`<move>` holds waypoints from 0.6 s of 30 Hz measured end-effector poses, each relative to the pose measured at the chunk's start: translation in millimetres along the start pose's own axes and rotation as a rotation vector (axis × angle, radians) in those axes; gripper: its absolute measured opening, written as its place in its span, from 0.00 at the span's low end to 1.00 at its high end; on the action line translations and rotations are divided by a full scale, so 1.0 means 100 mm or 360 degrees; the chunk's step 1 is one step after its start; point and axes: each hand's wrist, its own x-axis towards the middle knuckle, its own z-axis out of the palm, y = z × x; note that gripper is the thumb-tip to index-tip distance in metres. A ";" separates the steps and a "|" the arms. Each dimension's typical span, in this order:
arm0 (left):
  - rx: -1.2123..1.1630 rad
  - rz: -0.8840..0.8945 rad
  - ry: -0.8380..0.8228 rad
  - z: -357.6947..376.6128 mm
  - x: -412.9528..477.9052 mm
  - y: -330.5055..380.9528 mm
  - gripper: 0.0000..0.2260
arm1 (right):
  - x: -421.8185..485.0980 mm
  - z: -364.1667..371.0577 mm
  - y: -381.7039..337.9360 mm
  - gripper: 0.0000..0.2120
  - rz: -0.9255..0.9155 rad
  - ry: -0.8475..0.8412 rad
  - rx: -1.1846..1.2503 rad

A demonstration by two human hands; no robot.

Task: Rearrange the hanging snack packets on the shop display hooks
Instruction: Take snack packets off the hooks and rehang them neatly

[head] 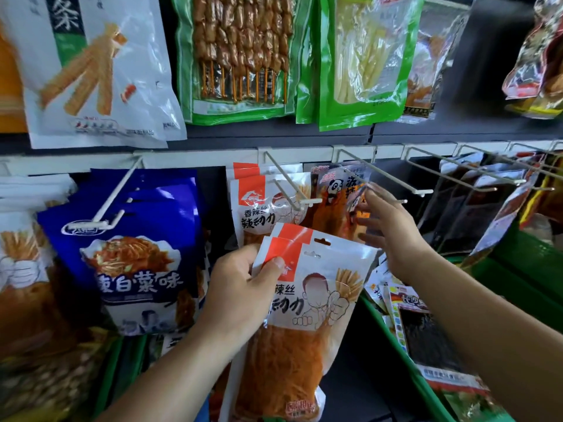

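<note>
Pinching two red-and-white packets (292, 315) by their top corner keeps the left hand (243, 287) clear of their hang holes, seemingly ready for the hook (292, 190), while the right hand (393, 229), fingers spread, touches the hanging panda packets (338, 193), grasping nothing

Noodle pkts (128, 251) hang left of strip pkts (268, 205); panda pkts (341, 193) just right, w/ right hand (393, 229) touching them. Left hand (243, 287) holds pkts (304, 300) in front, below hook (292, 193).
</note>
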 end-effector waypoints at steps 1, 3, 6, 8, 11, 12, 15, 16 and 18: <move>0.0002 -0.0007 0.0007 -0.01 0.01 0.00 0.07 | 0.01 0.00 0.00 0.21 0.0007 -0.0010 -0.0038; 0.0026 -0.0007 0.0032 -0.03 0.03 -0.01 0.07 | -0.02 -0.01 0.00 0.23 0.0079 -0.0060 -0.0005; 0.0004 -0.0024 0.0058 -0.04 0.04 -0.01 0.07 | -0.16 -0.04 0.03 0.18 0.0201 -0.0247 0.0147; -0.0031 -0.0054 0.0043 -0.03 0.04 0.00 0.07 | -0.31 -0.03 0.06 0.23 0.0229 -0.0280 0.0133; -0.0029 -0.0036 0.0015 -0.03 0.02 0.00 0.07 | -0.66 0.06 0.09 0.26 0.0273 -0.0384 0.0225; -0.0013 -0.0022 0.0016 -0.03 0.02 -0.01 0.07 | -0.78 0.09 0.11 0.26 0.0287 -0.0463 0.0282; -0.0025 -0.0031 0.0042 -0.04 0.02 -0.05 0.08 | -1.03 0.12 0.25 0.21 0.0266 -0.0570 0.0362; -0.0036 -0.0047 0.0046 -0.04 0.01 -0.07 0.07 | -1.05 0.11 0.31 0.21 0.0245 -0.0573 0.0381; -0.0046 -0.0082 0.0029 -0.01 -0.01 -0.10 0.08 | -1.07 0.11 0.40 0.22 0.0234 -0.0545 0.0424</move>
